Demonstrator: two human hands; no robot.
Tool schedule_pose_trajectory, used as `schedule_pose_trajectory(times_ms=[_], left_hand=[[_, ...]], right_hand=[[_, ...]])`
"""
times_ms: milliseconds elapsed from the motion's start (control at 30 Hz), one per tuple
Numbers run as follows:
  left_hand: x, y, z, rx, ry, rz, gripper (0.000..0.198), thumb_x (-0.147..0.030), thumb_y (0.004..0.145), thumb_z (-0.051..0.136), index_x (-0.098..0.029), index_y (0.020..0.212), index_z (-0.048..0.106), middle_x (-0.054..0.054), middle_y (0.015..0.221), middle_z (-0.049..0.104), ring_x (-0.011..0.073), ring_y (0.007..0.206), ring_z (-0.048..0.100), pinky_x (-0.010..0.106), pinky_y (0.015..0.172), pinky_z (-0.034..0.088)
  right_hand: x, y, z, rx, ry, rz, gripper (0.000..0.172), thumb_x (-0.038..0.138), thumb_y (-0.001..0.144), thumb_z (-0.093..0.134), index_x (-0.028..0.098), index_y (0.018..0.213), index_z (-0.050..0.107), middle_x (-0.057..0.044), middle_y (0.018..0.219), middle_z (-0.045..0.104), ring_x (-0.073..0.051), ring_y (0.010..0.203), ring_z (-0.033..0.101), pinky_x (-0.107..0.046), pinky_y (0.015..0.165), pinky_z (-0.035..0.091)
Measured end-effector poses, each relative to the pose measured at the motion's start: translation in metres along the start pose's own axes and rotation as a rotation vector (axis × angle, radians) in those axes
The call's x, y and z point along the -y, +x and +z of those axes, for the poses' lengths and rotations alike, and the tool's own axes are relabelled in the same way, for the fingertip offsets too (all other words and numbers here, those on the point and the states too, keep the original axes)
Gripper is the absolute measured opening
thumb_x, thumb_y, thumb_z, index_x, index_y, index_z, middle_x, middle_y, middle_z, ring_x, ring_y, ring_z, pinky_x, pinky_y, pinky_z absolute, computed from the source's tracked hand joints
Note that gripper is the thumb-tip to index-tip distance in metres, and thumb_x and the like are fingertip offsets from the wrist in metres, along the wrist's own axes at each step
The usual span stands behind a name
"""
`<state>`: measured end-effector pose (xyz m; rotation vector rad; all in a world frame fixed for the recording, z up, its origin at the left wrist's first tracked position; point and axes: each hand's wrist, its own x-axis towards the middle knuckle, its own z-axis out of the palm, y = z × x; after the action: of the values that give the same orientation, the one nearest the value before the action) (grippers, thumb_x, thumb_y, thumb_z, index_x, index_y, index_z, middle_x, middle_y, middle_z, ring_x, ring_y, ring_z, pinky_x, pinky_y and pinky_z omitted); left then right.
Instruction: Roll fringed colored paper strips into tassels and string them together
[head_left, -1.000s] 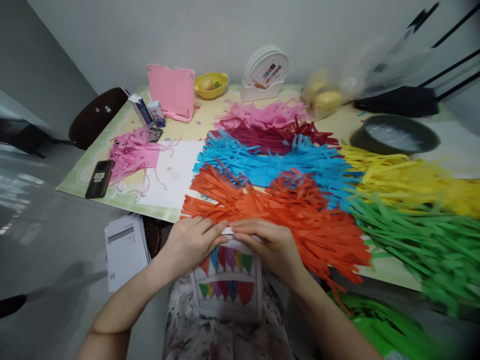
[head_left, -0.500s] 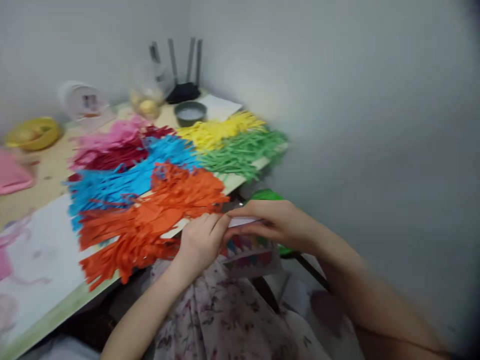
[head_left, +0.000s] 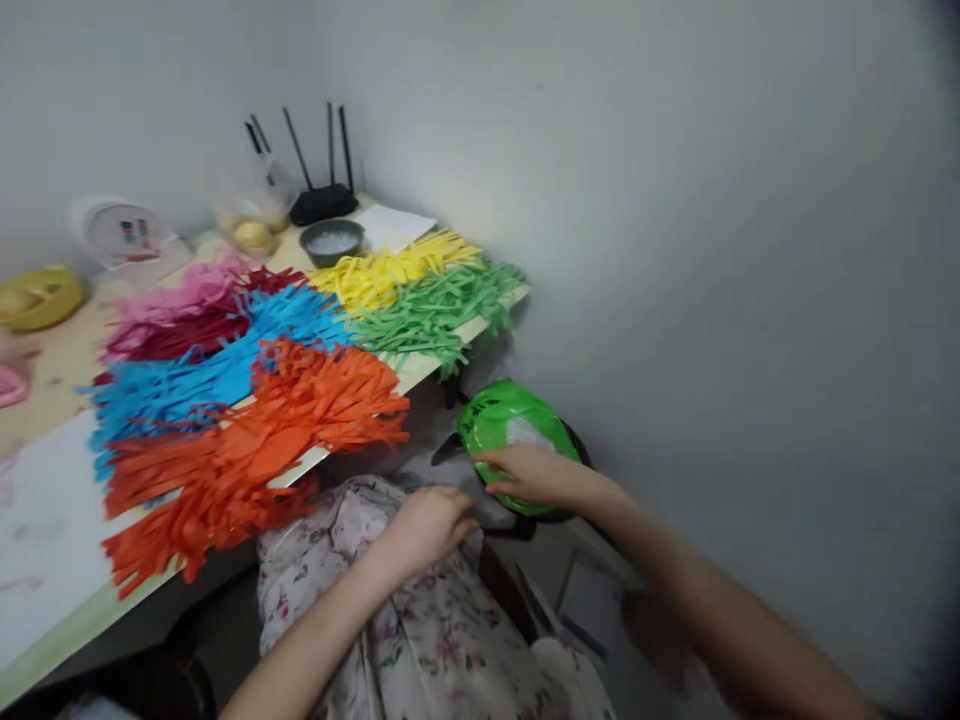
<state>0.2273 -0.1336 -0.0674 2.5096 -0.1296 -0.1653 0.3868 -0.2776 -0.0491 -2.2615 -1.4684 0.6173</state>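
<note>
My left hand [head_left: 433, 522] hovers over the lap of a floral garment [head_left: 442, 630], its fingers loosely bent and slightly apart. I see nothing held in it. To the right, my right hand [head_left: 525, 474] reaches over a bin lined with a green plastic bag [head_left: 487, 425]. Its fingers are stretched out and hold nothing visible. A whitish, crumpled-looking piece [head_left: 527, 432] lies inside the bag, just beyond that hand; its kind is unclear. Left of my hands, orange fringed paper [head_left: 277, 450] overhangs the table's edge.
Blue [head_left: 225, 355], green [head_left: 442, 305], yellow [head_left: 390, 270], and pink [head_left: 199, 290] fringed paper covers the table [head_left: 56, 375]. Behind stand a dark bowl [head_left: 331, 250] and a router [head_left: 324, 204]. A yellow basket [head_left: 56, 305] is at left. The wall [head_left: 712, 250] closes off the right.
Both hands held a pale packet with a colourful pattern between them; it is out of them now. My hands have parted, the right over the green-lined bin. The view has shifted right.
</note>
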Motion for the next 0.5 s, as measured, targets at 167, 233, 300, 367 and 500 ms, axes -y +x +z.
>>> schedule_pose_trajectory(times_ms=[167,233,300,367,500], left_hand=[[0.027,-0.090,-0.085,-0.556,0.036,-0.286,0.025,-0.027,0.095,0.049,-0.018,0.112,0.066,0.009,0.107,0.073,0.0189,0.098,0.068,0.032,0.089,0.054],[0.044,-0.121,-0.102,-0.729,0.224,-0.433,0.026,-0.025,0.095,0.047,-0.015,0.110,0.066,0.012,0.106,0.072,0.0204,0.099,0.067,0.036,0.090,0.054],[0.065,-0.141,-0.108,-0.735,0.411,-0.546,0.028,-0.023,0.095,0.046,-0.013,0.113,0.065,0.014,0.113,0.070,0.0228,0.107,0.065,0.040,0.096,0.051],[0.087,-0.152,-0.106,-0.609,0.508,-0.611,0.032,-0.026,0.093,0.050,-0.013,0.120,0.062,0.016,0.124,0.065,0.0257,0.119,0.059,0.044,0.104,0.045],[0.115,-0.164,-0.094,-0.436,0.527,-0.767,0.056,-0.045,0.088,0.058,-0.016,0.135,0.052,0.018,0.144,0.049,0.0343,0.137,0.040,0.059,0.113,0.028]], right_hand=[[0.085,0.078,-0.002,-0.037,0.179,-0.442,0.031,0.023,0.090,0.057,0.018,0.119,0.067,-0.010,0.115,0.072,-0.023,0.105,0.068,-0.037,0.094,0.052],[0.122,0.108,0.002,-0.065,0.202,-0.566,0.029,0.023,0.092,0.054,0.018,0.117,0.068,-0.010,0.113,0.073,-0.022,0.103,0.068,-0.038,0.093,0.052],[0.151,0.135,0.014,-0.079,0.179,-0.641,0.029,0.021,0.094,0.050,0.018,0.118,0.067,-0.011,0.114,0.072,-0.022,0.105,0.068,-0.038,0.094,0.052],[0.169,0.159,0.033,-0.034,0.120,-0.705,0.032,0.019,0.093,0.051,0.017,0.123,0.064,-0.012,0.119,0.070,-0.022,0.110,0.066,-0.039,0.097,0.051],[0.171,0.193,0.067,0.058,-0.004,-0.733,0.057,0.033,0.082,0.070,0.011,0.132,0.056,-0.023,0.136,0.056,-0.033,0.127,0.054,-0.050,0.105,0.044]])
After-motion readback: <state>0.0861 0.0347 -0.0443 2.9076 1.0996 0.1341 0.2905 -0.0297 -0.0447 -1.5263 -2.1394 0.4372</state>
